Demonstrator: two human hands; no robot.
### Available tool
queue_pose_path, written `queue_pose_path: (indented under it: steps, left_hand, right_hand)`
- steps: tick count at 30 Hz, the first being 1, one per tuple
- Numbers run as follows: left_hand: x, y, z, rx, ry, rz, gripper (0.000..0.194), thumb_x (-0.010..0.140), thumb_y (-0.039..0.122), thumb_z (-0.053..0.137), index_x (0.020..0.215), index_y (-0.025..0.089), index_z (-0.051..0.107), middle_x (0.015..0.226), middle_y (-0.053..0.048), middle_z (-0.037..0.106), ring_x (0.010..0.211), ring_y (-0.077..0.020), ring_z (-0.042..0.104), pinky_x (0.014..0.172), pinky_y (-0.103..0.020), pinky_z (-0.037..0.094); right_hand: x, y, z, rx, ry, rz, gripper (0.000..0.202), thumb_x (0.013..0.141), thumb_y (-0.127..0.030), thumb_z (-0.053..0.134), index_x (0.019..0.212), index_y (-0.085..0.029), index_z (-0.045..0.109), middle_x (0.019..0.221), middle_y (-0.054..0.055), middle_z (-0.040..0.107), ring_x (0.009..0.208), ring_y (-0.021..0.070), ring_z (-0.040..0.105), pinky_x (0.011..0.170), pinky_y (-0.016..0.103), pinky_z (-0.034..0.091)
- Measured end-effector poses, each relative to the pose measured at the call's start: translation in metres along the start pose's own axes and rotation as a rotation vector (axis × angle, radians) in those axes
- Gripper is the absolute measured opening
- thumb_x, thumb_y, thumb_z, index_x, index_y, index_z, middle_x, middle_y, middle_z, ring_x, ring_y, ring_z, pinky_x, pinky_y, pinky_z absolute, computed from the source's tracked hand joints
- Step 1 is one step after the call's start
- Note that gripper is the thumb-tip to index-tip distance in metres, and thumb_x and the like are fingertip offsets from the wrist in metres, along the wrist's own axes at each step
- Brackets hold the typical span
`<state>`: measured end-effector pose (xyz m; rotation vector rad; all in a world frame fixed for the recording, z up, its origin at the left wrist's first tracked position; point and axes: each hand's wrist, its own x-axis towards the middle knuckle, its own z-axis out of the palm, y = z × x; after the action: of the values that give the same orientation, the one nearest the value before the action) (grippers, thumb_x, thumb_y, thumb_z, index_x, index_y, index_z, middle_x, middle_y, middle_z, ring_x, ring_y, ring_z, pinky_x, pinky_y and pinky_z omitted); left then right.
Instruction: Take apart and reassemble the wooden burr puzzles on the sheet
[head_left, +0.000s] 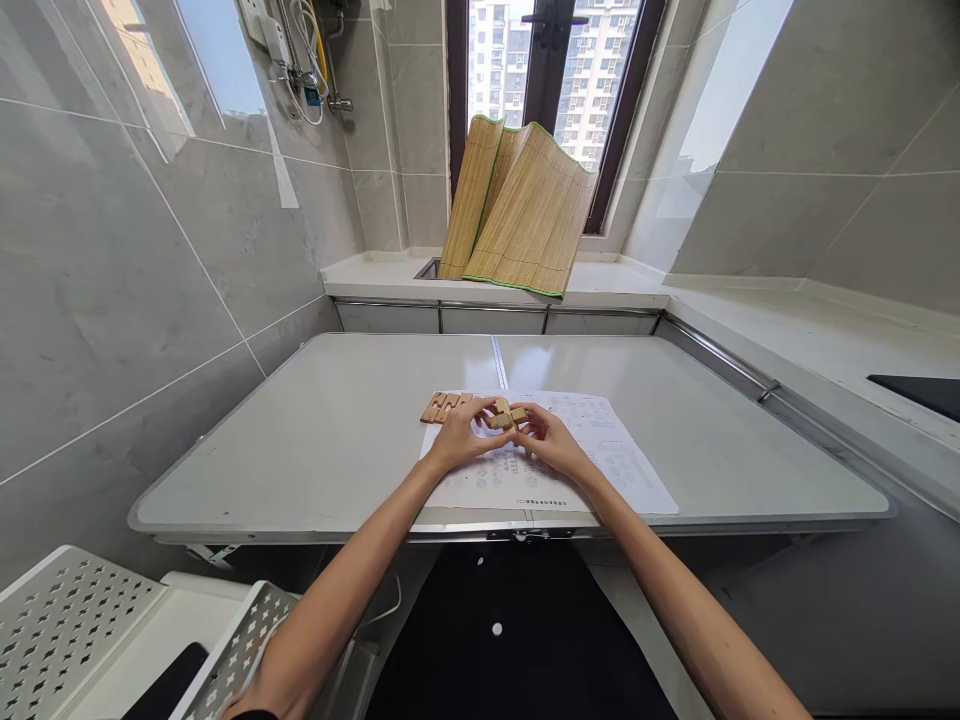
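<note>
A small wooden interlocking puzzle [502, 414], made of several light blocks, is held up between my two hands over the table. My left hand [459, 436] grips it from the left with thumb and fingers. From the right, my right hand [552, 440] pinches its other side; the fingertips partly hide the lower blocks. Below lies a printed instruction sheet [630, 470] with small line drawings. Several notched wooden pieces [442, 405] lie in a row at the sheet's far left corner, just beyond my left hand.
The white folding table [315, 440] has a seam and a metal latch [529, 535] at its near edge. A bamboo mat [532, 215] leans by the window on the ledge behind. At lower left stands a white perforated basket [75, 620]. Tiled walls flank both sides.
</note>
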<state>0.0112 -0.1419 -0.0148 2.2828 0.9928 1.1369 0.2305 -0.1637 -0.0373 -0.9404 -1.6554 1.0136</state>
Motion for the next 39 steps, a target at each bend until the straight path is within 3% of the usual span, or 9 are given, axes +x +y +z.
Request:
queue_pose_path:
  steps: [4,8,15,24,28,34,39]
  left_hand:
    - [0.001,-0.002,0.001,-0.026,0.02,-0.018,0.056,0.084,0.054,0.08,0.129,0.021,0.07,0.11,-0.008,0.074,0.087,-0.0201,0.065,0.082,-0.036,0.058]
    - [0.001,-0.002,0.001,-0.042,0.02,-0.035,0.059,0.082,0.055,0.082,0.128,0.02,0.071,0.108,-0.008,0.074,0.084,-0.0189,0.066,0.081,-0.036,0.059]
    - [0.002,0.003,0.0,-0.039,0.001,-0.021,0.053,0.078,0.056,0.086,0.117,0.021,0.075,0.099,-0.006,0.074,0.077,-0.018,0.065,0.074,-0.034,0.056]
    - [0.004,0.0,0.0,-0.024,0.057,-0.024,0.053,0.082,0.06,0.08,0.119,0.022,0.074,0.1,-0.005,0.075,0.079,-0.0186,0.065,0.072,-0.033,0.053]
    - [0.004,-0.003,0.0,-0.015,0.051,-0.035,0.057,0.08,0.062,0.082,0.119,0.022,0.073,0.098,-0.006,0.076,0.08,-0.0196,0.065,0.074,-0.034,0.054]
    - [0.002,-0.001,0.001,-0.005,0.024,-0.043,0.058,0.08,0.063,0.081,0.119,0.022,0.073,0.1,-0.006,0.076,0.081,-0.0211,0.065,0.074,-0.036,0.054]
    - [0.001,-0.003,0.002,0.006,-0.006,-0.062,0.06,0.076,0.062,0.085,0.118,0.022,0.073,0.097,-0.005,0.076,0.079,-0.0214,0.066,0.073,-0.036,0.054]
  right_hand:
    - [0.0,-0.005,-0.001,0.071,-0.041,0.016,0.047,0.091,-0.048,0.067,0.132,-0.025,0.061,0.115,0.01,0.074,0.078,0.0207,0.072,0.057,0.03,0.054]
    - [0.001,-0.004,-0.003,0.125,-0.051,0.041,0.041,0.099,-0.055,0.057,0.123,-0.022,0.064,0.107,0.01,0.075,0.086,0.0237,0.075,0.059,0.031,0.057]
    - [0.003,0.005,-0.001,0.109,-0.019,0.053,0.044,0.094,-0.061,0.065,0.112,-0.021,0.066,0.099,0.009,0.078,0.085,0.0243,0.076,0.059,0.031,0.057]
    - [0.003,0.018,-0.003,-0.098,0.07,0.036,0.039,0.095,-0.059,0.064,0.108,-0.023,0.071,0.096,0.006,0.078,0.083,0.0237,0.074,0.062,0.031,0.052]
    - [0.002,0.02,-0.004,-0.213,0.091,0.005,0.037,0.091,-0.058,0.07,0.104,-0.024,0.075,0.096,0.005,0.079,0.081,0.0233,0.07,0.072,0.036,0.054]
    - [0.001,0.023,-0.004,-0.335,0.091,-0.028,0.036,0.091,-0.058,0.069,0.107,-0.026,0.076,0.098,0.006,0.079,0.071,0.0219,0.064,0.073,0.04,0.052]
    - [0.002,0.025,-0.005,-0.406,0.098,-0.068,0.033,0.09,-0.056,0.071,0.106,-0.027,0.077,0.103,0.008,0.079,0.082,0.0254,0.064,0.081,0.043,0.052]
